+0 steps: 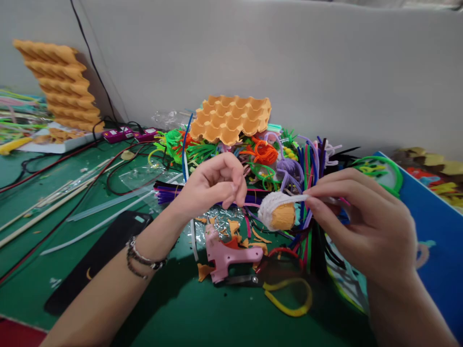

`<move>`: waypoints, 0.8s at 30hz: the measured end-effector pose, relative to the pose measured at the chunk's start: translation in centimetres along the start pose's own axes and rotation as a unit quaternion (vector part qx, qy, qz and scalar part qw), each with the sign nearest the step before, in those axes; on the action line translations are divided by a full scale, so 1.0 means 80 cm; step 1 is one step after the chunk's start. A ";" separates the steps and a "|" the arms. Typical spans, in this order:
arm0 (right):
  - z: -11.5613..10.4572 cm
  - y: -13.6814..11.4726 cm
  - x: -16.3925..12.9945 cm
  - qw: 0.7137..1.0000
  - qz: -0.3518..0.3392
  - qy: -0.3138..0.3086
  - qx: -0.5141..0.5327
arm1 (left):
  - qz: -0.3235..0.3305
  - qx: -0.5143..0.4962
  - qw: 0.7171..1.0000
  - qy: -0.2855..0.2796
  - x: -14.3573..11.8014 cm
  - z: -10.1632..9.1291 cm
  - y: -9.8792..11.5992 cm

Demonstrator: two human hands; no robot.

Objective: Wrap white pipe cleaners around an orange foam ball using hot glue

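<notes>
Above the green table [173, 308], between both hands: an orange ball [283, 216] half wrapped in a white pipe cleaner [278, 200], raised clear of the clutter so the winding can pass all round. Right hand [365, 226] closed in a pinch on the white pipe cleaner's free end, drawn out sideways and taut, likely to keep the coils snug. Left hand [213, 185] curled narrow, fingertips pinched on a thin pink stem [249, 204] running to the ball, apparently steadying it from the other side. Ball itself: fuzzy white coils over the top and left flank, bare orange showing low on the front. Just below, lying flat: pink glue gun [224, 255], orange scraps [235, 229], a yellow pipe-cleaner loop [289, 296]. Behind, near the wall: a heap of coloured pipe cleaners [307, 164] under an orange egg tray [231, 118].
</notes>
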State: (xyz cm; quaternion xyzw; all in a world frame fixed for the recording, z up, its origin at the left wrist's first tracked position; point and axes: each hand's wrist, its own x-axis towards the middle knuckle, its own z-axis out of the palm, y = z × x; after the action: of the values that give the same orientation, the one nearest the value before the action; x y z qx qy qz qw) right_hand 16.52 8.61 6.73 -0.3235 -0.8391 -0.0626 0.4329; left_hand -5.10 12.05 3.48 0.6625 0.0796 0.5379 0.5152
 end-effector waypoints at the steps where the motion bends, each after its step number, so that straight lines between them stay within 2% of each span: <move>1: 0.000 0.000 0.000 1.000 -0.001 0.000 -0.001 | 0.000 -0.009 1.000 -0.004 0.000 0.000 0.000; 6: -0.001 0.000 0.000 1.000 0.000 -0.005 -0.002 | -0.017 -0.030 0.999 -0.015 -0.002 0.000 0.000; 11: -0.001 -0.001 -0.001 1.000 0.003 -0.009 0.000 | -0.068 -0.055 0.996 -0.010 -0.002 0.003 0.005; 16: 0.000 -0.001 0.000 1.000 0.006 -0.006 0.002 | -0.105 -0.089 0.990 -0.040 -0.003 0.005 0.008; 24: -0.002 -0.001 -0.001 1.000 0.005 -0.009 -0.003 | -0.156 -0.085 0.983 -0.050 -0.004 0.010 0.013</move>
State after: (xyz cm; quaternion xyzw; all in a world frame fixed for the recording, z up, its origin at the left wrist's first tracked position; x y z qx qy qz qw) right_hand 16.56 8.45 6.78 -0.3297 -0.8412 -0.0598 0.4245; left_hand -5.07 10.91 4.19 0.6218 0.1098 0.4221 0.6505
